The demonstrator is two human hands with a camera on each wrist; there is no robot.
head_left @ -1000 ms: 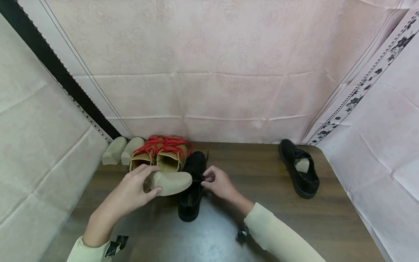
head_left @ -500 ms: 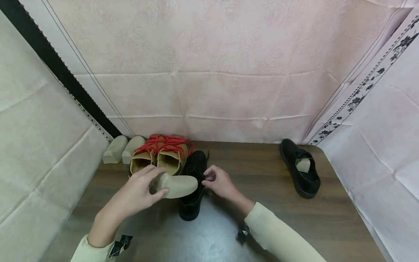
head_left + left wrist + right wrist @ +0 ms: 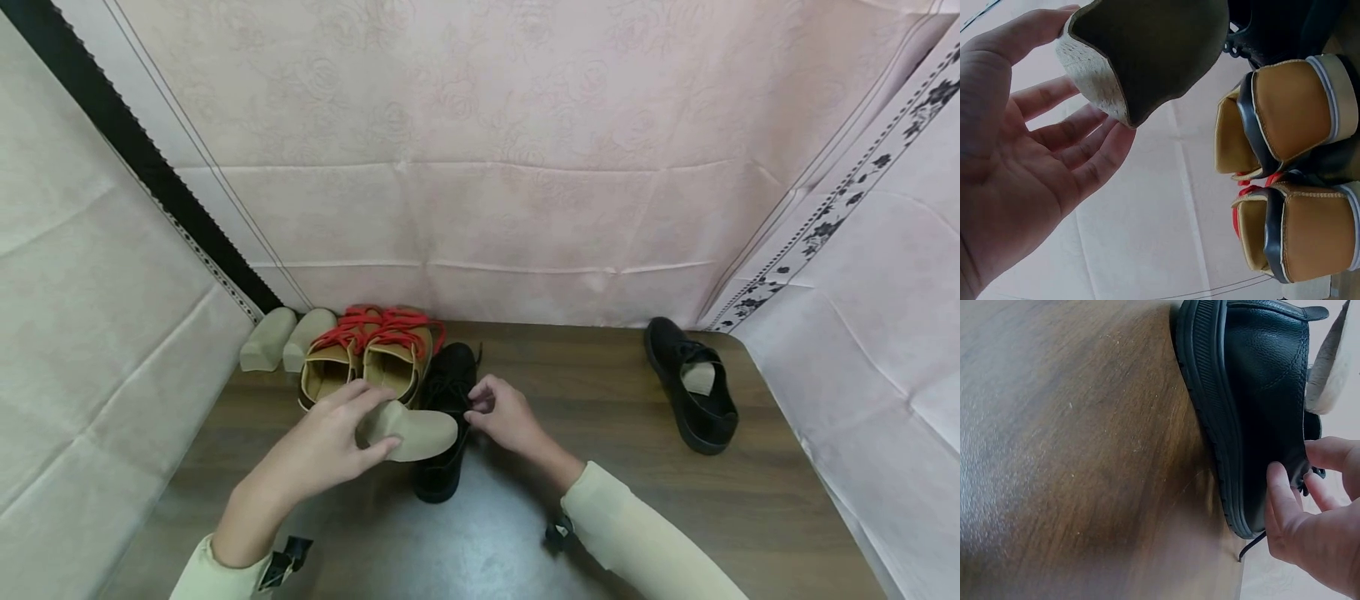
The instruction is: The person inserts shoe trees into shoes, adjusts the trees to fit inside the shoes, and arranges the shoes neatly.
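My left hand (image 3: 322, 442) pinches a beige shoe insert (image 3: 423, 435) by its wide end. Its rounded end points right, over the opening of a black lace-up shoe (image 3: 437, 479). In the left wrist view, the insert (image 3: 1154, 53) shows a dark, hollow-looking inner face and a pale rough edge. My right hand (image 3: 506, 417) pinches the upper edge of the black shoe near the laces from the right side. From the right wrist, the shoe (image 3: 1260, 381) stands sole down on the wood, with the insert's end (image 3: 1332, 369) close to its opening.
Tan shoes (image 3: 390, 367) with red laces stand left of the black shoe. Two more beige inserts (image 3: 267, 340) lie beyond them. Another black shoe (image 3: 690, 387), with an insert inside, stands far right on the wooden surface (image 3: 570, 367). Pale patterned cloth (image 3: 480, 208) hangs behind and at both sides.
My left hand has carried the insert to the right and slightly toward me, so it now overlaps the black shoe's opening. The right hand has stayed at the shoe.
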